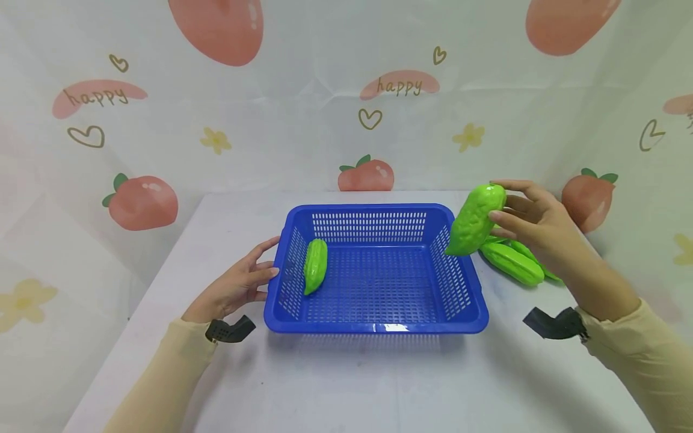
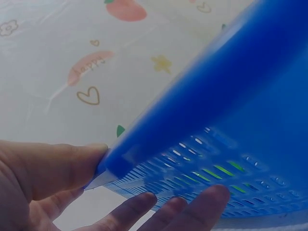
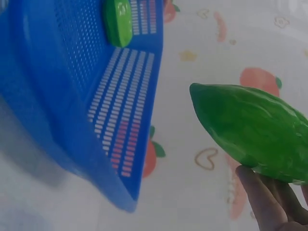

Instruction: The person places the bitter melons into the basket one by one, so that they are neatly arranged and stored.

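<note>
In the head view, a blue plastic basket (image 1: 373, 328) with slotted walls stands on the table. My left hand (image 1: 238, 279) holds its left rim, the thumb at the edge and the other fingers below, as the left wrist view shows on the basket (image 2: 192, 106). Inside, near the left wall, lies a green ribbed vegetable, apparently a bitter melon (image 1: 316, 266). My right hand (image 1: 533, 219) grips a bright green, bumpy bitter melon (image 1: 472, 221) between thumb and fingers, raised at the basket's right rim, its pointed end down and leftward.
Several long green vegetables (image 1: 511, 263) lie on the white table (image 1: 335, 385) right of the basket, partly hidden behind my right hand. Behind the table hangs a pale cloth (image 1: 303, 132) printed with peaches, hearts and flowers.
</note>
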The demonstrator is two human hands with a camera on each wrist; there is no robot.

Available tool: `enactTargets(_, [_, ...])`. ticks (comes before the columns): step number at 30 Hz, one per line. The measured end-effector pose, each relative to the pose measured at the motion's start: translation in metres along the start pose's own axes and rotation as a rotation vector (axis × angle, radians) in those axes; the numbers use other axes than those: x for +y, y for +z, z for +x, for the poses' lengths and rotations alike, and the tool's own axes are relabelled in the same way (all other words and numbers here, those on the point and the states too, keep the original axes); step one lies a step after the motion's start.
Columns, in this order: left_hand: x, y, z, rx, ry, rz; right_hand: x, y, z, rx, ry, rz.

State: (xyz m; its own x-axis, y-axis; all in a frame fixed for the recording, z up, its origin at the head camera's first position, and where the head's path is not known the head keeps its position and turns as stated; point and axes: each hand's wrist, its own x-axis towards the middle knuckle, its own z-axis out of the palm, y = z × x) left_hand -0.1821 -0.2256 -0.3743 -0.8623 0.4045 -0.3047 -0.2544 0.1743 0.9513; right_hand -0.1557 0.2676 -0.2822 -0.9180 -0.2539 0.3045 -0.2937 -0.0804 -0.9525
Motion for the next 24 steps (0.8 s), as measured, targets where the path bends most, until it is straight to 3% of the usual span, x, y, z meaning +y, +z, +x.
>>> enactTargets(9, [0.001, 0.001, -0.001, 0.009, -0.004, 0.002, 0.002, 0.028, 0.024, -0.116, 0.130, 0.038])
enactTargets(16, [0.002, 0.002, -0.001, 0.007, 0.000, -0.010, 0.004, 0.051, 0.048, -0.120, 0.304, -0.131])
enactTargets(24, [0.002, 0.002, -0.002, -0.004, 0.004, -0.015, 0.011, 0.073, 0.074, -0.197, 0.360, -0.153])
